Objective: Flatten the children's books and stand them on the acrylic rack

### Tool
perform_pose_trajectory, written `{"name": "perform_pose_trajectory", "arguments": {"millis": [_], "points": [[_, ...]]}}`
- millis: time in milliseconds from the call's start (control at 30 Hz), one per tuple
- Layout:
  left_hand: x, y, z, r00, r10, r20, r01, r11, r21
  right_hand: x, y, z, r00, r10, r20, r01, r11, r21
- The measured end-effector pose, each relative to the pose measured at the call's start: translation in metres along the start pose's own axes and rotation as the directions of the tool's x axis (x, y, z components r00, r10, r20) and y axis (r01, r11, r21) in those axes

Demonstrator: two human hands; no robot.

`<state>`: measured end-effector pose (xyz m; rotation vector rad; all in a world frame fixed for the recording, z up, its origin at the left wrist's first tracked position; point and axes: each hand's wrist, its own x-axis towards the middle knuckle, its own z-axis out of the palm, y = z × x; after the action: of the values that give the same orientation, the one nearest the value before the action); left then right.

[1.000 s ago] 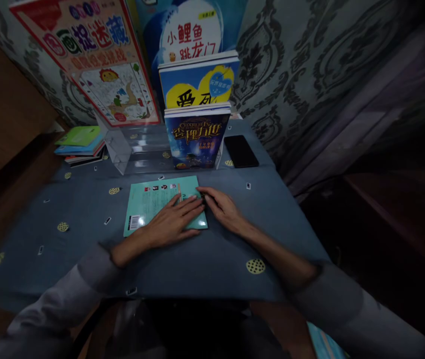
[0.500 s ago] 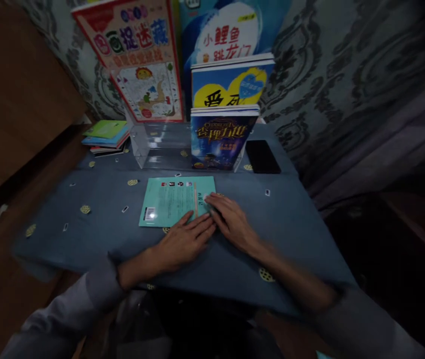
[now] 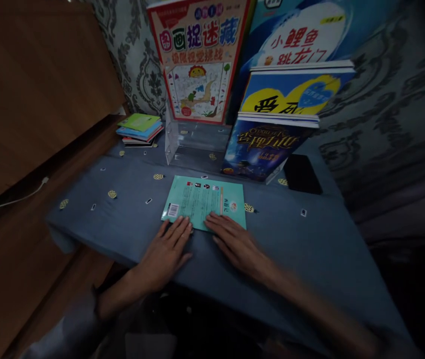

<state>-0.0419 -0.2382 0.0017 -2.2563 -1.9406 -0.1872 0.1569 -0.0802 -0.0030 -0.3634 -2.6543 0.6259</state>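
A thin teal book (image 3: 205,199) lies flat, back cover up, on the blue tablecloth (image 3: 115,214). My left hand (image 3: 165,252) rests flat on the cloth with its fingers spread, the fingertips touching the book's near edge by the barcode. My right hand (image 3: 236,242) also lies flat and open, its fingertips on the book's near edge a little to the right. Neither hand holds anything.
A clear acrylic stand (image 3: 193,147) behind the book holds a dark blue book (image 3: 262,152) and a blue-and-yellow book (image 3: 294,92). Large picture books (image 3: 197,55) lean on the wall. A book stack (image 3: 139,129) sits far left, a black phone (image 3: 302,173) right.
Both hands have slid back off the teal book toward its near edge. The camera view has swung left, so the table and books appear shifted right.
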Motion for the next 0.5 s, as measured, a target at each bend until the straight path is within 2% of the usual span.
{"name": "perform_pose_trajectory", "arguments": {"millis": [167,300,400,500], "points": [[-0.013,0.0,0.003,0.985,-0.171,-0.038,0.172,0.985,0.026,0.05,-0.029,0.0,0.974,-0.15,0.169,0.124,0.98,0.156],[-0.014,-0.002,0.003,0.975,-0.213,-0.068,0.216,0.976,0.031,0.091,-0.04,0.009,0.925,-0.291,0.243,0.248,0.95,0.192],[-0.012,-0.002,0.005,0.973,-0.221,-0.069,0.225,0.973,0.057,0.119,-0.031,0.017,0.901,-0.31,0.305,0.273,0.949,0.16],[-0.011,-0.003,0.007,0.974,-0.217,-0.071,0.224,0.969,0.102,0.141,-0.006,0.018,0.92,-0.245,0.307,0.234,0.97,0.072]]}}
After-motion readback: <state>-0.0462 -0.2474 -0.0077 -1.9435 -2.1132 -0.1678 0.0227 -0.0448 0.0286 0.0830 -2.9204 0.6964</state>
